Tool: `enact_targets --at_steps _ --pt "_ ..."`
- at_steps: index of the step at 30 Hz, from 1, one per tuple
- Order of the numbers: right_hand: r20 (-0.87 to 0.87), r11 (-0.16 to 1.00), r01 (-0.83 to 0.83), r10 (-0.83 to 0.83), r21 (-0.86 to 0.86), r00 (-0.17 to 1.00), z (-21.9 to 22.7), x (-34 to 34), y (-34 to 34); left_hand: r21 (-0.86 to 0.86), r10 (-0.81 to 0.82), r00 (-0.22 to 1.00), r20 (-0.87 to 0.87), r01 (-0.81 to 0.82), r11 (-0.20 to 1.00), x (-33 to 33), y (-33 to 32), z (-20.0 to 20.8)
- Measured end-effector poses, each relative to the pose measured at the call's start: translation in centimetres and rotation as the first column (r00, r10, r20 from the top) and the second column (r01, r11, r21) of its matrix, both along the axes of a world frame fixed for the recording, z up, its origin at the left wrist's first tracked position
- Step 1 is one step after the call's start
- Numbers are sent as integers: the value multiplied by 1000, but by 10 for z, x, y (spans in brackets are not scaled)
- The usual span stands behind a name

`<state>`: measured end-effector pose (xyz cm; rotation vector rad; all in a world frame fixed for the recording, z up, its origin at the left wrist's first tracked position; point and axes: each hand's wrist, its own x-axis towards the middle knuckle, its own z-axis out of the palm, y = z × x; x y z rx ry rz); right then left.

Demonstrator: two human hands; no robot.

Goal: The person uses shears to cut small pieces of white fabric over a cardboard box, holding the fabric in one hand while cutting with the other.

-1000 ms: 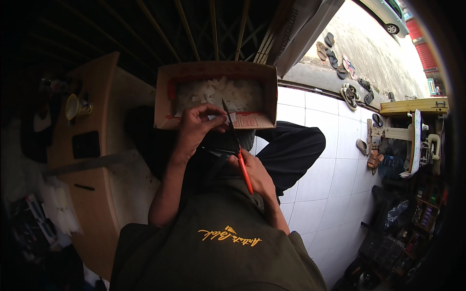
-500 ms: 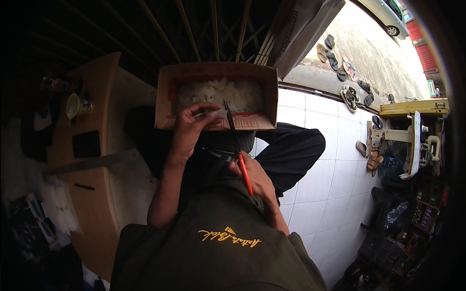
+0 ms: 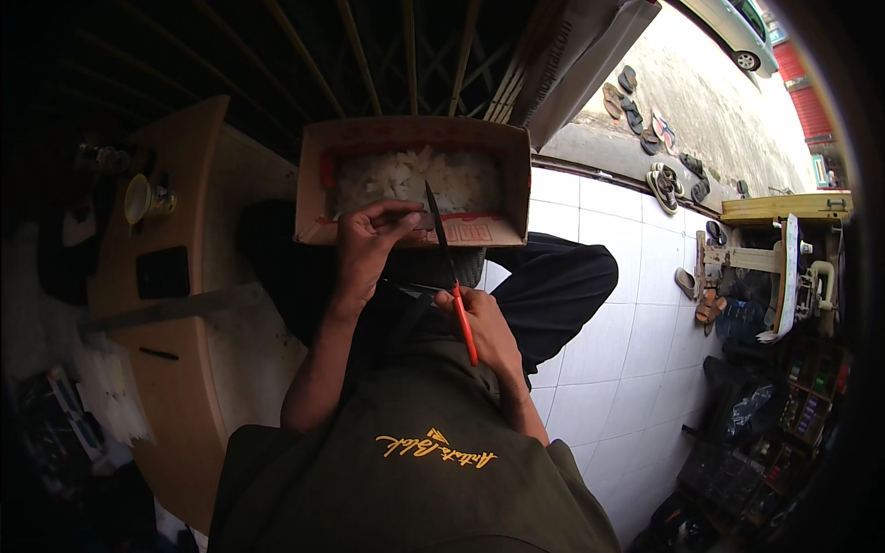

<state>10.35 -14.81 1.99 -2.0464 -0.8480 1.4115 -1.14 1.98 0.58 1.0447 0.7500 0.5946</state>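
Observation:
My right hand (image 3: 490,332) is closed round the red handles of a pair of scissors (image 3: 466,330). Their long dark blades point away from me, with the tips over the open cardboard box (image 3: 316,166). Pinched between the thumb and fingers of my left hand (image 3: 367,247) is a small thin strip (image 3: 427,221), its end right beside the blades. Whether the blades touch it I cannot tell. Inside the box lies a heap of small whitish cut pieces (image 3: 415,175). The box rests in front of my crossed legs.
On the left stands a wooden table (image 3: 175,369) with a yellow-rimmed cup (image 3: 138,200), a dark flat device (image 3: 163,274) and a pen (image 3: 159,354). A metal lattice gate (image 3: 410,55) is beyond the box. Sandals and shoes (image 3: 664,187) line the doorway on the right.
The strip in my left fingers looks darker and its visible end sits differently against the blades. The scissors have shifted slightly; both hands stay in nearly the same place.

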Motion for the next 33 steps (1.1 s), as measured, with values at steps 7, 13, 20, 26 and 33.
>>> enact_targets --at_steps 7,13,20,26,33 --pt "-29 993 -67 70 100 997 -8 -3 -9 2 93 993 71 -93 996 2 -2 -1" --pt "28 995 -56 54 77 998 -4 -3 -5 -4 59 998 37 -59 998 6 -4 1" --pt "0 999 -51 51 -9 999 9 4 6 37 -29 999 -24 30 999 6 -2 -1" --pt "-20 994 -43 45 100 999 -9 0 -7 18 24 1000 -20 -23 1000 6 -1 -3" --pt "-2 996 -52 52 77 999 -2 -2 -4 -26 -30 998 56 32 999 9 -8 3"
